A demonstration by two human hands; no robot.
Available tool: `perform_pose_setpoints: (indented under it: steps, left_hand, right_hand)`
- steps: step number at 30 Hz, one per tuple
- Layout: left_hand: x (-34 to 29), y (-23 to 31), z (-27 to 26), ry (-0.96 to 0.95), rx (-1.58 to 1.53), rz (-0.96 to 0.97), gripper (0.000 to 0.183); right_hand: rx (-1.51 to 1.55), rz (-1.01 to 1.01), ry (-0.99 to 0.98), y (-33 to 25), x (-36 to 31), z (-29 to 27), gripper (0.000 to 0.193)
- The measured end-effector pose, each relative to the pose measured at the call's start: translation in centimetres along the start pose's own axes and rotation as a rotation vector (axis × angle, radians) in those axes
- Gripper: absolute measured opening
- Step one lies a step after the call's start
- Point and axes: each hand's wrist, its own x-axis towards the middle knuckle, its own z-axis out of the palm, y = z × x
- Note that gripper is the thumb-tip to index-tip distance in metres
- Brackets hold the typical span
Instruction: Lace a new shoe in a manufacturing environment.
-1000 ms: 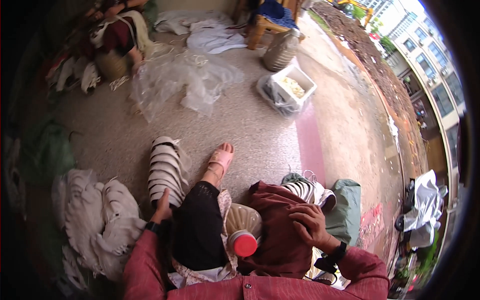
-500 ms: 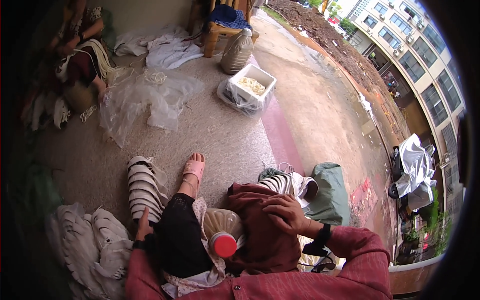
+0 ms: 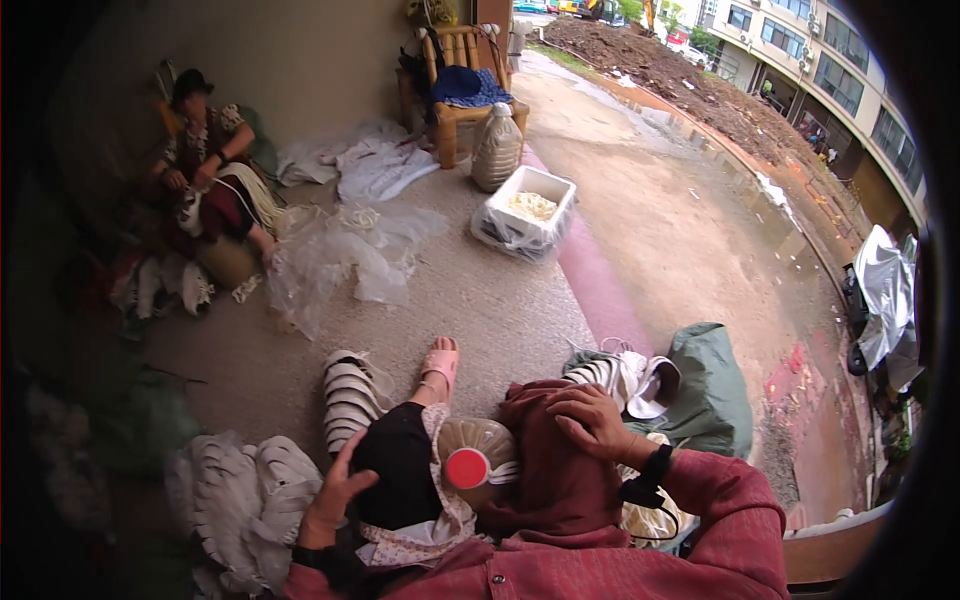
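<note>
My right hand (image 3: pixel 592 420) lies flat on the brown cloth (image 3: pixel 545 475) over my right leg, holding nothing. My left hand (image 3: pixel 338 495) rests against the side of my black-clad left knee (image 3: pixel 395 465), thumb and fingers apart and bare. Just beyond it stands a stack of white strapped shoe uppers (image 3: pixel 350 400). Between my legs sits a large clear plastic bottle (image 3: pixel 478 435) with a red cap (image 3: pixel 467 468) and brownish contents. More white uppers (image 3: pixel 622 382) lie past my right hand, beside a green sack (image 3: pixel 712 390).
At left is a plastic-wrapped pile of white uppers (image 3: pixel 250 500). Ahead are a white foam box (image 3: pixel 548 185) of pale strips, another large bottle (image 3: pixel 497 150), a bamboo chair (image 3: pixel 450 125) and clear plastic sheeting (image 3: pixel 375 250). A co-worker (image 3: pixel 215 165) sits far left.
The view has turned up and left, so the co-worker and chair show more fully. My left hand has come up to the knee with its fingers spreading. My right hand stays on the brown cloth.
</note>
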Motion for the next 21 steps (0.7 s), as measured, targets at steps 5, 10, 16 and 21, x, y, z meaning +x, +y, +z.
perform_pose_setpoints:
  steps: [5, 10, 16, 21]
  left_hand:
    - [-1.3, 0.8, 2.8, 0.134, 0.867, 0.185, 0.082]
    - [-2.3, 0.2, 5.7, -0.084, 1.477, 0.361, 0.058]
    - [-1.6, -2.4, 8.0, -0.448, 1.623, 0.343, 0.051]
    - [-1.6, -5.5, 7.2, -0.532, 1.147, 0.276, 0.030]
  right_hand:
    - [0.005, -0.009, 0.051, -0.3, -0.1, 0.3, 0.022]
    - [0.009, -0.013, 0.036, 0.0, -0.1, 0.2, 0.023]
    - [0.015, -0.022, 0.032, 0.1, -0.3, 0.1, 0.022]
    - [-0.024, 0.011, 0.054, 0.1, -0.8, -0.3, 0.021]
